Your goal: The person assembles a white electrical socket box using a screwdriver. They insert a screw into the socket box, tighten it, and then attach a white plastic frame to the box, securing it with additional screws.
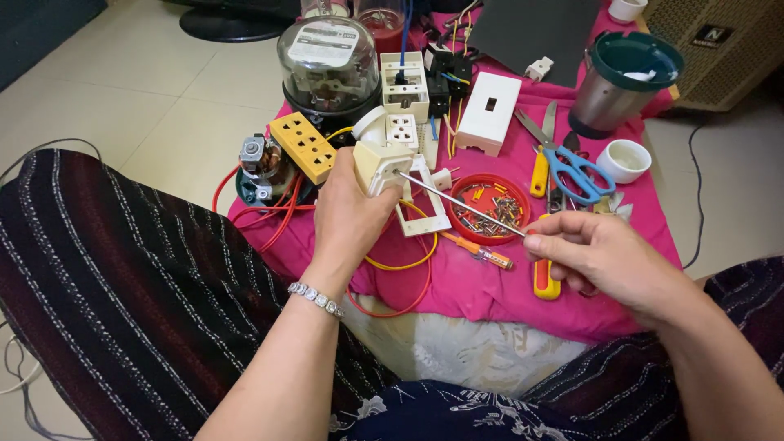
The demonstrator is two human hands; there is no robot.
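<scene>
A pink cloth (pixel 490 286) covers the low table, crowded with electrical parts. The left hand (pixel 347 216) is clamped around a cream socket (pixel 377 163), held up above the cloth. The right hand (pixel 604 257) pinches a screwdriver (pixel 461 204); its shaft runs up-left from that hand, tip touching the socket's face. Below the shaft, a red dish (pixel 488 208) holds small screws. Blue scissors (pixel 576 171) lie beside it

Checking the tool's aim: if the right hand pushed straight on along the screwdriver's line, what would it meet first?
Probably the cream plastic socket housing held in the left hand; the right hand's thin metal screwdriver shaft already points there.
</scene>
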